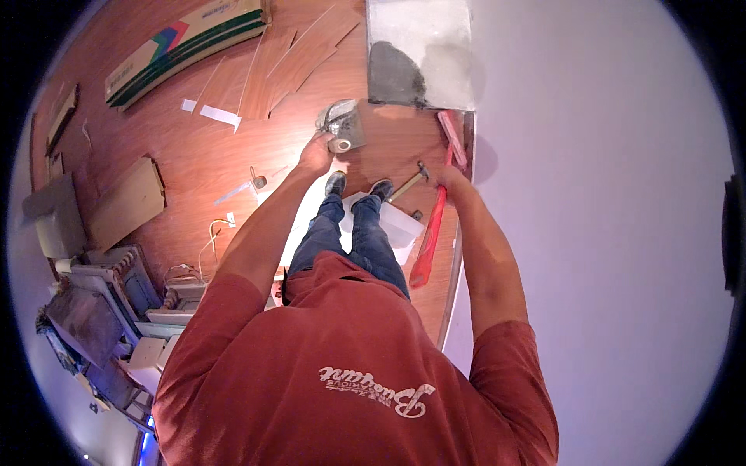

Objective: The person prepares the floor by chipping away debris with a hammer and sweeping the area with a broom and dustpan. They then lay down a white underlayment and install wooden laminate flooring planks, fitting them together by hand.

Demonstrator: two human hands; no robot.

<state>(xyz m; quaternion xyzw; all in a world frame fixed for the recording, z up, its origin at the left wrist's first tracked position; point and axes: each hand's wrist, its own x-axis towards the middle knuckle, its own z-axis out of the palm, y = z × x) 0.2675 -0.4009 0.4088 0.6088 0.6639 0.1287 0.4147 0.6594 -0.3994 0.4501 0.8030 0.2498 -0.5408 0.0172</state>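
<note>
My left hand (316,154) is closed around the handle end of a grey, shiny dustpan (351,124), held out ahead over the wood-look floor. A pale round piece shows at its near end, beside my fingers. On the right, my right hand (448,178) grips a red broom (433,233) with a pinkish head (453,140). The head points away from me, near the wall, and the handle runs back toward my legs. My fingers are partly hidden. A hammer (408,183) with a light handle lies on the floor just left of my right hand.
Ahead stands a grey-stained pale panel (420,54) against the white wall (590,233). Loose planks (311,54) and a long carton (186,50) lie at the far left. Cardboard (128,203) and stacked furniture parts (101,303) crowd the left. A white sheet (392,221) lies by my feet.
</note>
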